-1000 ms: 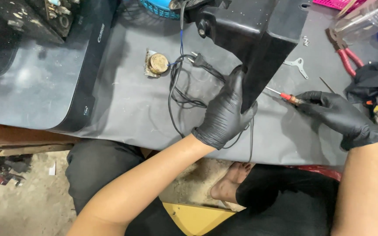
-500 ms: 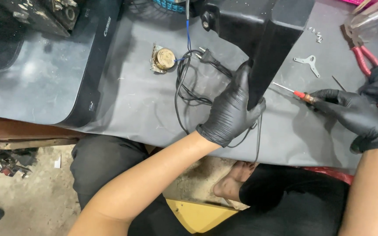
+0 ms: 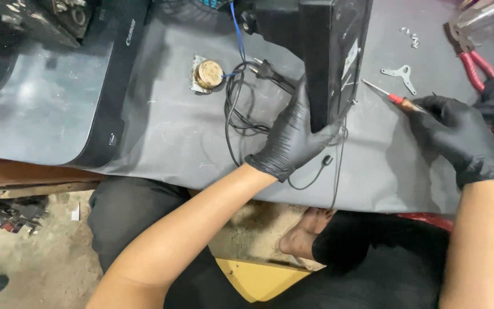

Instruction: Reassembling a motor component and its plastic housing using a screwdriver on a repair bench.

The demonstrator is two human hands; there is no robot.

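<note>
Head view: left hand (image 3: 290,137), black-gloved, grips the lower edge of a black appliance housing (image 3: 330,51) stood upright on the grey bench mat (image 3: 161,131). Right hand (image 3: 458,137) clasps a red-handled screwdriver (image 3: 393,97), tip just beside the housing. Black power cord (image 3: 244,109) lies coiled left of it, near a brass-coloured timer motor (image 3: 207,74).

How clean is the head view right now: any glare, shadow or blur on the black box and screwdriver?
Head view: sharp overall. The black box shows faint reflections on its side; a soft glare patch sits on the dark glossy panel at left. The right hand casts a shadow on the grey mat beside the screwdriver. Left hand unblurred.
</note>
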